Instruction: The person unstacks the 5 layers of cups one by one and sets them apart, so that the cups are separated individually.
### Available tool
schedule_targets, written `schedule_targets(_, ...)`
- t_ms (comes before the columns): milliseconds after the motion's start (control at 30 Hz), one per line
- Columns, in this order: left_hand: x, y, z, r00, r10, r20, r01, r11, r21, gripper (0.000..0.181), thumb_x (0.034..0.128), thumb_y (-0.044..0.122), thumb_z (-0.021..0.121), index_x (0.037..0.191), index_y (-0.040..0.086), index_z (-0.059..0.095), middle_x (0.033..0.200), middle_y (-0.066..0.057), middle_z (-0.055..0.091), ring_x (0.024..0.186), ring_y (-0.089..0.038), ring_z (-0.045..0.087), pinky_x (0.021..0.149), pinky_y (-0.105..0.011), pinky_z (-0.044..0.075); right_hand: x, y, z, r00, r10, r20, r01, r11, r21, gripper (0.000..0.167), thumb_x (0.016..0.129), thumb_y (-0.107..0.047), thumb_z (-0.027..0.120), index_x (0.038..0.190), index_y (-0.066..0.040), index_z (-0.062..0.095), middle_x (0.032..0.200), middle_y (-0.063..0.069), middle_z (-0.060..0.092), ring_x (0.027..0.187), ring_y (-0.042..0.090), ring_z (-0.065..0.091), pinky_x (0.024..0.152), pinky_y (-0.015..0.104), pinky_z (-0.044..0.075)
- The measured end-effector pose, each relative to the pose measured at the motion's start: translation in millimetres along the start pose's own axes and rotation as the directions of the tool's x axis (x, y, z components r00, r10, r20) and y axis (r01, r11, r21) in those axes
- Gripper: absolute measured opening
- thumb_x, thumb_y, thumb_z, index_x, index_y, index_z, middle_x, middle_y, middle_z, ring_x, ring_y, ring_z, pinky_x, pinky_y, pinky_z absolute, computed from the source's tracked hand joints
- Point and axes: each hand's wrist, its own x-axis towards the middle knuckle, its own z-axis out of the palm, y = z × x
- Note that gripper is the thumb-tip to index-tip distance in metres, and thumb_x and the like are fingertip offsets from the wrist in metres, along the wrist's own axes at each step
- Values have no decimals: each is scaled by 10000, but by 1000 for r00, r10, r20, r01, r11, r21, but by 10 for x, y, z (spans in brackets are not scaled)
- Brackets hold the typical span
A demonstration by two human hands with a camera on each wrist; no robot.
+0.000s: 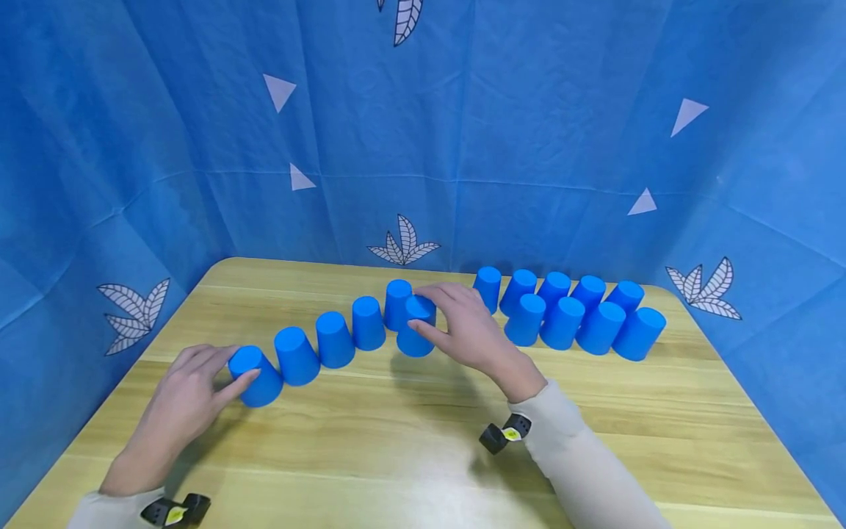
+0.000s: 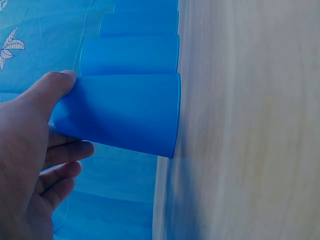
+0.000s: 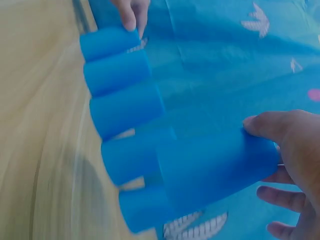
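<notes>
Left hand (image 1: 187, 394) pinches near-end cup (image 1: 261, 386) of five-cup row (image 1: 335, 344). Right hand (image 1: 468, 328) holds raised cup (image 1: 413, 342) near far-end cup (image 1: 396, 305). Nine cups (image 1: 562, 325) stand to the right, five behind four. All plain blue, inverted.

A pale wood-grain table (image 1: 344, 455) bears upside-down blue cups (image 1: 334, 341) in rows

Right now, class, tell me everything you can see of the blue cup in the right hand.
The blue cup is plain, smooth and plastic-looking, widening from its flat base to its rim. It is upside down; its inside is hidden. The right hand pinches it near the base. It seems lifted off the table, in front of the slanting row's far-end cup; whether those two touch is unclear.
</notes>
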Motion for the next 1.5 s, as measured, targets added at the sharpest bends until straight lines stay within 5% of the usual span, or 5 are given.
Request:
schedule_targets(367, -3, 6, -4, 997, -76, 10, 76, 997, -32, 591, 937, 498, 604, 1085, -70, 671, 937, -197, 679, 934, -408, 567, 819, -545, 488, -173, 509, 36, 989, 147, 33, -145, 988, -49, 535, 935, -396, 659, 1372, -106, 554, 1347, 89, 570, 1283, 306, 477, 1087, 569, 341)
schedule_targets(700, -11, -8, -2, 999, -44, -2, 44, 999, -30, 684, 968, 568, 488, 1076, -83, 668, 933, -205, 678, 914, -408, 565, 814, -537, 480, -234, 762, -21, 980, 196, 31, -192, 977, -96, 526, 928, -329, 679, 1366, -73, 543, 1351, 122, 561, 1291, 344, 464, 1103, 585, 292)
schedule_targets(1500, -3, 1, -6, 996, -88, 10, 88, 996, -33, 595, 937, 509, 597, 1070, -65, 674, 935, -196, 678, 924, -402, 562, 819, -543, 484, -308, 1008, -82, 955, 294, 30, -285, 944, -169, 563, 944, -377, 648, 1392, -58, 525, 1383, 180, 533, 1340, 384, 400, 1124, 642, 191)
